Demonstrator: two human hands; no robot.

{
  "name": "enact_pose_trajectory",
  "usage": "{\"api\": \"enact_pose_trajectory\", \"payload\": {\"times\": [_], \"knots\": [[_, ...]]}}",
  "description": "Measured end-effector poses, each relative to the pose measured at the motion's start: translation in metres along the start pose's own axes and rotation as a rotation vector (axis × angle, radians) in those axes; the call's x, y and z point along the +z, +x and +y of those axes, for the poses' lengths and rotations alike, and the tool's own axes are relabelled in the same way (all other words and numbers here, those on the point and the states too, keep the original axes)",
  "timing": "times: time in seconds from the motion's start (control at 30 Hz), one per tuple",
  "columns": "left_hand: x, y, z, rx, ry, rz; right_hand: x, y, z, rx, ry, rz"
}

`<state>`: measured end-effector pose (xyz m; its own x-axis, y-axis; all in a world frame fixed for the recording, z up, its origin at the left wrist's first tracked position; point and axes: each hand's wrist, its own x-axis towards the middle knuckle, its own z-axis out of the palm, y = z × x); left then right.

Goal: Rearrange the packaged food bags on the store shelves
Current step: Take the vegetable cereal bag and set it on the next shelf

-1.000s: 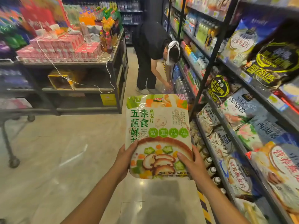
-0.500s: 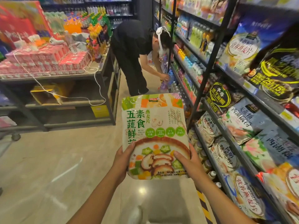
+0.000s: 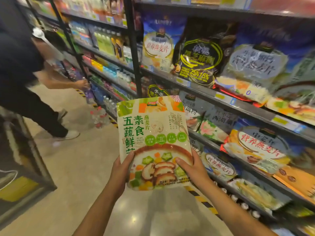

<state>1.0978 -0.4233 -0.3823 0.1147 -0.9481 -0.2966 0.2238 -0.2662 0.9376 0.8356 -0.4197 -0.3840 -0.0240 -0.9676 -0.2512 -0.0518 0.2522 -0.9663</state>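
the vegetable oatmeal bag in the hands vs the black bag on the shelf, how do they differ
The vegetable oatmeal bag is cream and green with pictured mushrooms; the black bag has yellow rings and print. The oatmeal bag is held upright by the left hand and right hand; the black bag leans on the shelf. Both are large printed food pouches.

I read "五蔬鲜 素食 燕麦片" on held bag (image 3: pixel 154 143). Black bag (image 3: pixel 197 53): "25% 15%". Blue bag (image 3: pixel 159 43): "营养燕麦片". Price tags too blurred.

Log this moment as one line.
phase: carrying | held: oatmeal bag, upright, label facing camera | left hand: lower left edge | right hand: lower right edge | shelves: right | placed: not yet
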Motion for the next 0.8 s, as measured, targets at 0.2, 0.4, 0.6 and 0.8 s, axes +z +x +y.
{"api": "enact_pose_trajectory", "payload": {"times": [0.2,0.4,0.6,0.8], "knots": [[0.092,0.047,-0.008,-0.070,0.060,-0.252,-0.071,-0.011,0.011,0.016,0.061,0.305],[0.205,0.062,-0.012,-0.093,0.132,-0.431,-0.153,-0.032,0.006,0.008,0.119,0.507],[0.298,0.065,0.006,-0.054,0.195,-0.588,-0.223,-0.040,-0.005,-0.085,0.130,0.652],[0.387,0.080,0.034,0.026,0.215,-0.743,-0.290,-0.032,-0.039,-0.161,0.074,0.827]]}}
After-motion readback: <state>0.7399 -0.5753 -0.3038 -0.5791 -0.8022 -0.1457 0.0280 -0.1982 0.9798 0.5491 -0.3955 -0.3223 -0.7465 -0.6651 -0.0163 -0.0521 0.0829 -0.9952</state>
